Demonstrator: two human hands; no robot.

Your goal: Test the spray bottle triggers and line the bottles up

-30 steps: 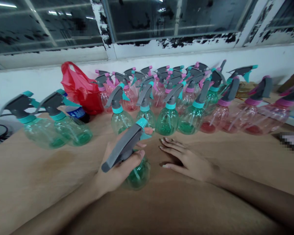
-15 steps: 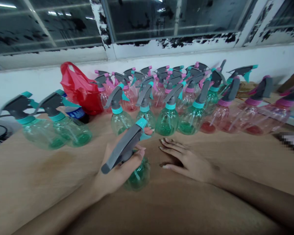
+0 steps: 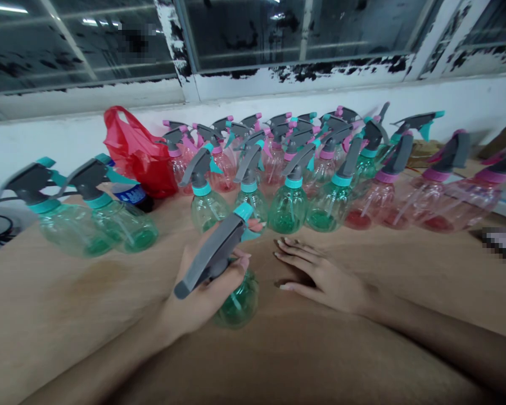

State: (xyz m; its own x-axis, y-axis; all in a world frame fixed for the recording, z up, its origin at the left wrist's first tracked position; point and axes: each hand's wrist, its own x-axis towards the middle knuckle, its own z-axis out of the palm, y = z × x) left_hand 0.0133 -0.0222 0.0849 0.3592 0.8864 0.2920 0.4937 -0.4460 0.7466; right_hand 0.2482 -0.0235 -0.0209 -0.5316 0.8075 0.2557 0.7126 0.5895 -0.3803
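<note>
My left hand (image 3: 206,292) is wrapped round the neck of a green spray bottle (image 3: 239,301) near the table's middle. Its grey trigger head has a teal nozzle pointing away from me, and the fingers partly hide the neck. To the right of it, my right hand (image 3: 320,275) rests on the table with fingers stretched out and nothing in it. Just beyond the hands stands a row of bottles, among them a green spray bottle (image 3: 287,214) with a teal collar and a pink spray bottle (image 3: 369,205) with a pink collar.
Two green spray bottles, one of them this bottle (image 3: 129,225), stand at the left. A red plastic bag (image 3: 145,163) and a dark bottle with a blue label (image 3: 132,197) are behind them. Several pink and green bottles crowd the back by the white wall (image 3: 59,135).
</note>
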